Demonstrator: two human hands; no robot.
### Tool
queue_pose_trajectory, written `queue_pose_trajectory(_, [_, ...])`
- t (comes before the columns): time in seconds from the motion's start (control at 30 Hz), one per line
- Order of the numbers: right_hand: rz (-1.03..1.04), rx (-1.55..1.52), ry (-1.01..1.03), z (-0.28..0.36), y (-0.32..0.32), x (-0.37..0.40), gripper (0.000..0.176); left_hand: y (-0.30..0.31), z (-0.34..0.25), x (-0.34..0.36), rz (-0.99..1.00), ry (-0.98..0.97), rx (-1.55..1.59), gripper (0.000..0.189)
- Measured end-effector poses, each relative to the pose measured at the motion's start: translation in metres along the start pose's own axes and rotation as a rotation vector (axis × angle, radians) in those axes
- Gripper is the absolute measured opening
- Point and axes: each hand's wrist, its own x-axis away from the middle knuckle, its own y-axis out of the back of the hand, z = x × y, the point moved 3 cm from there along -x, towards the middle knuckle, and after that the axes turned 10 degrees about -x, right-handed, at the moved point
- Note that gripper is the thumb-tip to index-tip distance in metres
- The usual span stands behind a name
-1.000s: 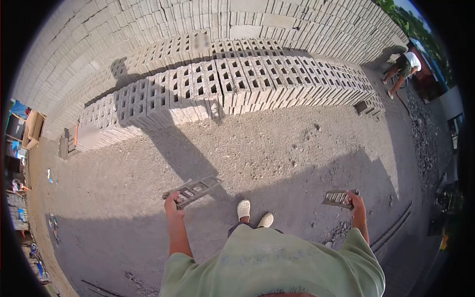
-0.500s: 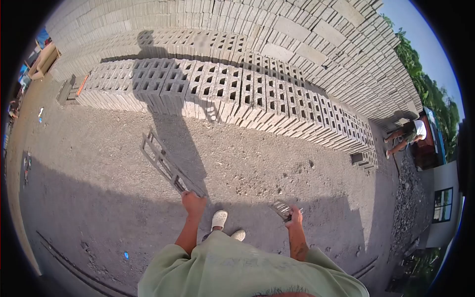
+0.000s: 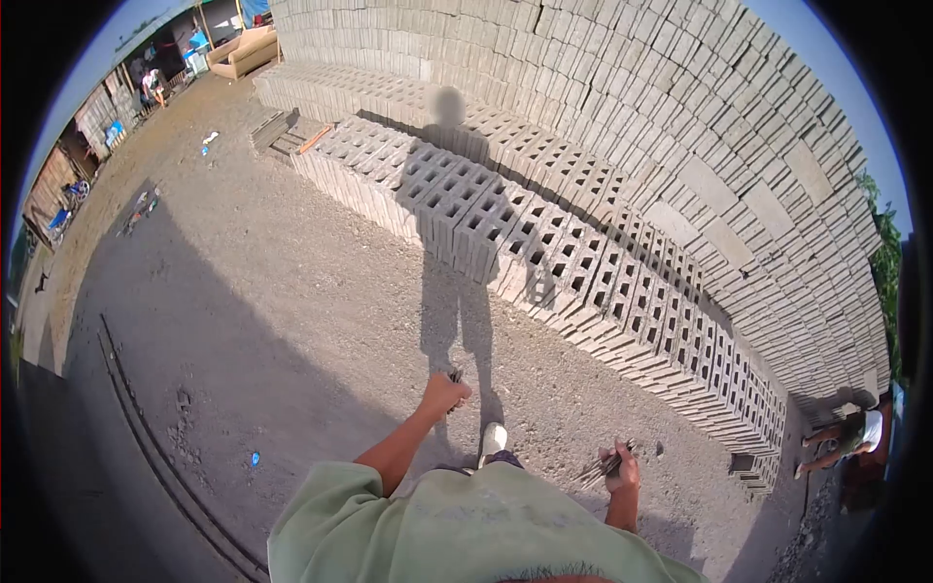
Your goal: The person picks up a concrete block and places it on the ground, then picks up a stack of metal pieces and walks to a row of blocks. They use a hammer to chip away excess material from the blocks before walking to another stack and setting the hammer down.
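The left hand [image 3: 445, 394] grips a dark frame [image 3: 455, 375], edge-on, and the right hand [image 3: 625, 470] a slatted frame [image 3: 594, 474], both over gritty ground [image 3: 321, 282]; swinging either too wide could chip the hollow blocks [image 3: 542, 276].

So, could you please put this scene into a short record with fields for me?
Left hand: closed around a dark piece, mostly hidden
Right hand: gripping a thin slatted piece
Hollow blocks: long row, openings facing up
Behind them: tall wall of stacked blocks
Ground, left: long dark bars
Far right: another person, bent over
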Motion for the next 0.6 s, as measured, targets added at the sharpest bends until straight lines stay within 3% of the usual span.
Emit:
queue_pose_trajectory(0.03, [0.015,-0.012,-0.014,-0.007,-0.012,-0.011,0.017,0.006,-0.005,-0.008,-0.015,-0.008,-0.162,0.022])
queue_pose_trajectory(0.1, [0.248,-0.1,-0.06,-0.03,-0.042,-0.03,0.014,0.025,-0.019,-0.026,-0.118,-0.111,-0.446,0.022])
queue_pose_trajectory(0.13, [0.245,-0.126,-0.073,-0.042,-0.059,-0.046,0.014,0.039,-0.028,-0.042,-0.119,-0.11,-0.475,0.022])
queue_pose_trajectory(0.2, [0.332,-0.077,-0.212,-0.067,-0.103,-0.066,0.017,0.07,-0.05,-0.056,-0.125,-0.135,-0.483,0.019])
queue_pose_trajectory(0.27, [0.466,-0.093,-0.342,-0.097,-0.15,-0.095,0.029,0.117,-0.028,-0.103,-0.166,0.055,-0.502,0.017])
queue_pose_trajectory(0.3, [0.485,-0.105,-0.366,-0.108,-0.182,-0.099,0.029,0.138,-0.037,-0.104,-0.147,0.051,-0.331,0.015])
queue_pose_trajectory(0.4, [0.614,0.001,-0.479,-0.129,-0.274,-0.104,0.028,0.192,-0.06,-0.111,-0.305,-0.012,-0.43,0.013])
queue_pose_trajectory(0.43, [0.699,0.052,-0.521,-0.138,-0.303,-0.112,0.03,0.198,-0.1,-0.095,-0.382,0.012,-0.608,0.018])
queue_pose_trajectory(0.57, [0.928,0.228,-0.667,-0.17,-0.449,-0.112,0.038,0.252,-0.112,-0.133,-0.387,-0.034,-0.365,0.026])
queue_pose_trajectory(0.6, [0.938,0.265,-0.68,-0.187,-0.48,-0.114,0.038,0.263,-0.136,-0.129,-0.413,-0.043,-0.444,0.029])
